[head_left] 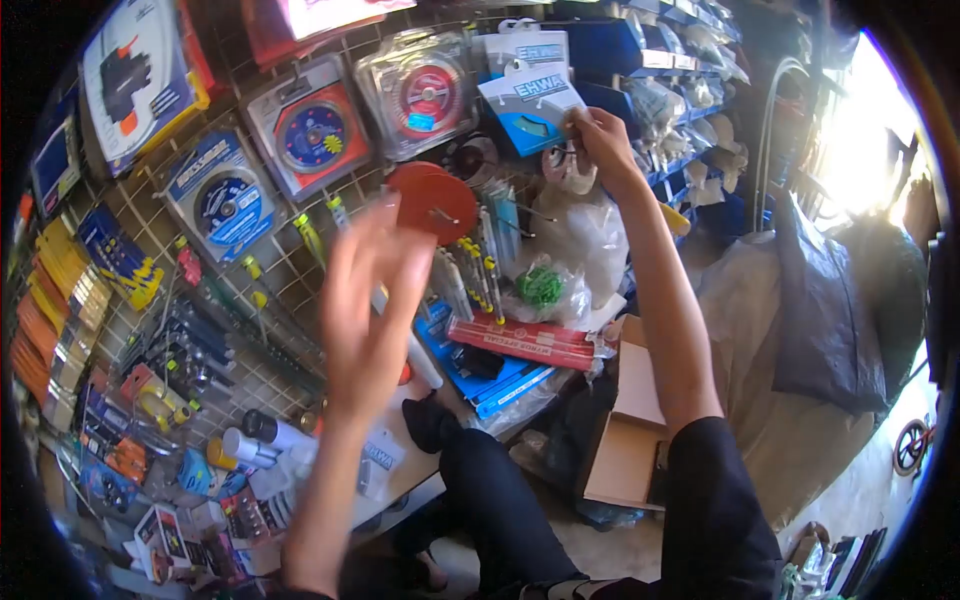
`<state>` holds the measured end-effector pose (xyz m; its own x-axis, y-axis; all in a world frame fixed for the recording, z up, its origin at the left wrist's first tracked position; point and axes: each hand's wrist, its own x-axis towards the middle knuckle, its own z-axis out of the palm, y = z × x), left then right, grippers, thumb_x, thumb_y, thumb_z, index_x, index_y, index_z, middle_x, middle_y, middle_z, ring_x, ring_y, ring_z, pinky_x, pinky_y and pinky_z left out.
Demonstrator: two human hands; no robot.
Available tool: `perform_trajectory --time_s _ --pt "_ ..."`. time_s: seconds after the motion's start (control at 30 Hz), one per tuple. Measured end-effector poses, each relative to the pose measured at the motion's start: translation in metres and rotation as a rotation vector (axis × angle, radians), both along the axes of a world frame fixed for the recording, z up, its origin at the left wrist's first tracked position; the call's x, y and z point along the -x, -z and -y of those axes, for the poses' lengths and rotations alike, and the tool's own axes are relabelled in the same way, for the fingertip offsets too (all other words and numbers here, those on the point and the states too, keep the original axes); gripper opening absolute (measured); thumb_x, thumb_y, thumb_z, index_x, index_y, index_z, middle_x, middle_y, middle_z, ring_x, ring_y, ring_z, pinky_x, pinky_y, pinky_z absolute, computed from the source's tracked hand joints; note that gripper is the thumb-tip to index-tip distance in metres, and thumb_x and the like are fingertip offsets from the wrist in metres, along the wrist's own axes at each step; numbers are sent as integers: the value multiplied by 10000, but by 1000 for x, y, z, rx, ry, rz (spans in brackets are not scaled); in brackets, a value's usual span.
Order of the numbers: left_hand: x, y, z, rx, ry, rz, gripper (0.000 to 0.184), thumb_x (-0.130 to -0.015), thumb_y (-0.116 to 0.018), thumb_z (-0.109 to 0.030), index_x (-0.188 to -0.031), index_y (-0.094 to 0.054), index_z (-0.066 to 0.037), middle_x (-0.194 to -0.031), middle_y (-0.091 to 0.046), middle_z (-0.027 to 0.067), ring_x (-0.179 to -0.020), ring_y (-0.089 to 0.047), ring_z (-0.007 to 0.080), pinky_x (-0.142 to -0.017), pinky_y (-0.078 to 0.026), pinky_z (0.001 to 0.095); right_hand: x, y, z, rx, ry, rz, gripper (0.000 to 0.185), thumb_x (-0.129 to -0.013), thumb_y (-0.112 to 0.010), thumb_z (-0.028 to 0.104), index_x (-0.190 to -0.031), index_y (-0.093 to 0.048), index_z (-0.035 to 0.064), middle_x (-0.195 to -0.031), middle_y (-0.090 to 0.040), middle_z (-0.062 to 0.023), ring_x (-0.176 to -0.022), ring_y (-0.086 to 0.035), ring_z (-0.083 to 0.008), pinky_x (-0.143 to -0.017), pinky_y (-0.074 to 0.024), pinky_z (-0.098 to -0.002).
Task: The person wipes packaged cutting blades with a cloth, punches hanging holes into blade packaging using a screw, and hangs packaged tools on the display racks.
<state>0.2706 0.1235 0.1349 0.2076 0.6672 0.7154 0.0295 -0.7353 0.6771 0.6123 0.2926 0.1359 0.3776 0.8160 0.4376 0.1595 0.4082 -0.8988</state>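
Pinching the right edge of an EHWA pack (533, 115) up near the top of the display, the right hand (600, 145) is closing thumb and fingers on the card. That pack is tilting a bit, showing white up top and blue lower down, and it's overlapping a second EHWA pack (525, 45) that's sitting behind it. Whether the held one is also hanging on a hook, I'm not managing to tell.

The left hand (370, 310) is coming out pretty blurry, but it's looking relaxed and unclenched, with fingers pointing up and the thumb sticking out to one side. It's hovering in front of the display, lining up near a red disc (432, 203); I'm not able to say if it's touching anything.

Left of the EHWA stuff, a clear case (428, 92) is holding a red blade, an orange pack (308, 132) is hanging next to that, and a blue pack (218, 196) is hanging further left and lower. Below the right hand, a green bundle (540, 285) is sitting in plastic, and a long red pack (520, 342) is lying just under it. A cardboard box (630, 400) is sitting near the right elbow, while blue bins (600, 45) are filling the upper right.
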Motion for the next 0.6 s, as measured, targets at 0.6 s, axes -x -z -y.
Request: perform_trajectory --time_s 0.6 --pt "227 198 154 611 -724 156 209 -1010 -517 -147 -1144 -576 2 -894 -645 86 -848 -633 159 -780 -476 271 -18 -35 34 -350 29 -252 295 -1032 -482 265 -1073 -592 -6 -790 -567 -57 -596 -504 -121 -518 -409 -267"
